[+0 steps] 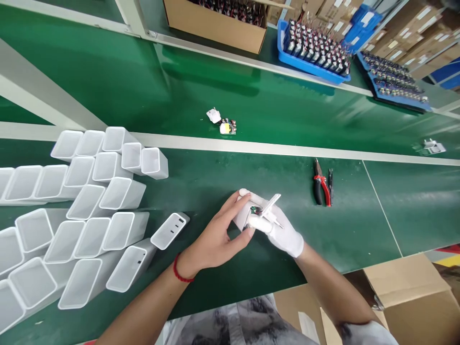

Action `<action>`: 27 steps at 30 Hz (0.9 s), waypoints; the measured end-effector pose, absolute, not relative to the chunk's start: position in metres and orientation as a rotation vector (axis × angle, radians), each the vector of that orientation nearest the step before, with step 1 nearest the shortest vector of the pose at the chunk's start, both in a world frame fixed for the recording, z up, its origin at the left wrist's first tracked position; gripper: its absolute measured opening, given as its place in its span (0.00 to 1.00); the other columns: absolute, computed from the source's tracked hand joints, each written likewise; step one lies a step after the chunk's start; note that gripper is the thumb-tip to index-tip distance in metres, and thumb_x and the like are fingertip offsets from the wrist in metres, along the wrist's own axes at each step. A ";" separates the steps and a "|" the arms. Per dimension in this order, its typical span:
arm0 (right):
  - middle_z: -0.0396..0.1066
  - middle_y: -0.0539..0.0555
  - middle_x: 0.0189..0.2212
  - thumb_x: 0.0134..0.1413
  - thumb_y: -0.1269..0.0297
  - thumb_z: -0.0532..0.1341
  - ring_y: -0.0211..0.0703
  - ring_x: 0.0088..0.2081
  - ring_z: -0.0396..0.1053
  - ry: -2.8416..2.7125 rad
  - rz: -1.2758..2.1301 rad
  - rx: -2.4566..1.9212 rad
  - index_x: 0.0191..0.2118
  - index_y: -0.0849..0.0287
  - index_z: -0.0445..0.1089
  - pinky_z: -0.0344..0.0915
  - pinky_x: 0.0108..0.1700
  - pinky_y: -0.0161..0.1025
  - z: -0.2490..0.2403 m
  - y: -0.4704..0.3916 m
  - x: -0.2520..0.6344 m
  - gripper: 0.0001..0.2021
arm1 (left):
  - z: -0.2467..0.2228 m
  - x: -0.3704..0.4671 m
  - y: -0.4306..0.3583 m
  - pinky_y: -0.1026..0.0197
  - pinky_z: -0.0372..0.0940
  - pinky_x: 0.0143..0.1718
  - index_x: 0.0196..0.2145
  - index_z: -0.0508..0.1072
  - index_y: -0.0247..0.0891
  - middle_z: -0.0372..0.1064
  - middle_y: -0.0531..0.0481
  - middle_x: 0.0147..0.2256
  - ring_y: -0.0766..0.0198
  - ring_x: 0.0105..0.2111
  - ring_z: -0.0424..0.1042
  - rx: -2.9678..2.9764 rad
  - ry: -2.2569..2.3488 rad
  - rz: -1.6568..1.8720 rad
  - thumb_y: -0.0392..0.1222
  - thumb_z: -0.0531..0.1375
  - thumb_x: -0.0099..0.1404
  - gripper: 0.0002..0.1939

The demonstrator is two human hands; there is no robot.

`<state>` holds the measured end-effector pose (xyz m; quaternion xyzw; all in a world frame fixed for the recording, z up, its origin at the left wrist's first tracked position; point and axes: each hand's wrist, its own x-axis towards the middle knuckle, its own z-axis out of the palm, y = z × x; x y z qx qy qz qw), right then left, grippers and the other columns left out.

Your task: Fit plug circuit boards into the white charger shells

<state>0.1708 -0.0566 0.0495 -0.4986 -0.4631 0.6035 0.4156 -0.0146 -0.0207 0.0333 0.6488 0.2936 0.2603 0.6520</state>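
Note:
My bare left hand point(212, 242), with a red cord bracelet at the wrist, closes its fingers around a white plastic charger housing point(241, 218). A bit of green circuit board point(256, 210) shows at the housing's open end. My right hand point(287, 235), in a white glove, is closed on a white plastic end piece with thin prongs point(270, 205), which stands tilted at that opening. Whether the gloved fingers also grip the housing is hard to see. Left of my hands lie two housings with port cut-outs, the nearer-to-hand housing point(169, 231) and a second housing point(130, 269).
Several open white housings point(86, 237) crowd the left of the green bench. Red-and-black pliers point(321, 184) lie beside black tweezers point(331, 186) on the right. A small circuit board point(227, 126) sits behind the rail. Blue trays point(305, 62) line the shelf; a cardboard box point(413, 292) stands lower right.

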 end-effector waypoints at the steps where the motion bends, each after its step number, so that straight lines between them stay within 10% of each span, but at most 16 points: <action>1: 0.67 0.56 0.57 0.55 0.55 0.67 0.51 0.57 0.66 -1.155 1.500 -1.255 0.64 0.50 0.60 0.59 0.63 0.52 0.051 -0.056 0.171 0.32 | 0.035 -0.016 -0.019 0.47 0.49 0.67 0.66 0.55 0.51 0.44 0.46 0.69 0.48 0.68 0.46 1.530 0.716 0.560 0.47 0.60 0.68 0.32; 7: 0.71 0.57 0.53 0.52 0.54 0.69 0.52 0.52 0.71 -1.153 1.540 -1.294 0.64 0.52 0.61 0.66 0.57 0.52 0.052 -0.052 0.170 0.35 | 0.040 -0.021 -0.009 0.54 0.67 0.55 0.66 0.55 0.51 0.63 0.45 0.56 0.58 0.50 0.70 1.584 0.687 0.507 0.47 0.58 0.69 0.31; 13: 0.76 0.53 0.38 0.50 0.53 0.70 0.47 0.40 0.74 -1.086 1.529 -1.292 0.60 0.55 0.65 0.72 0.49 0.48 0.046 -0.054 0.167 0.33 | 0.048 -0.024 -0.008 0.54 0.69 0.47 0.67 0.54 0.50 0.67 0.45 0.47 0.56 0.44 0.69 1.776 0.740 0.425 0.49 0.57 0.68 0.32; 27: 0.76 0.57 0.44 0.45 0.49 0.72 0.54 0.46 0.75 -1.010 1.436 -1.409 0.53 0.54 0.73 0.70 0.54 0.52 0.040 -0.062 0.164 0.29 | 0.045 -0.017 -0.017 0.58 0.67 0.42 0.65 0.58 0.47 0.64 0.47 0.40 0.60 0.39 0.66 1.517 0.690 0.474 0.44 0.58 0.68 0.30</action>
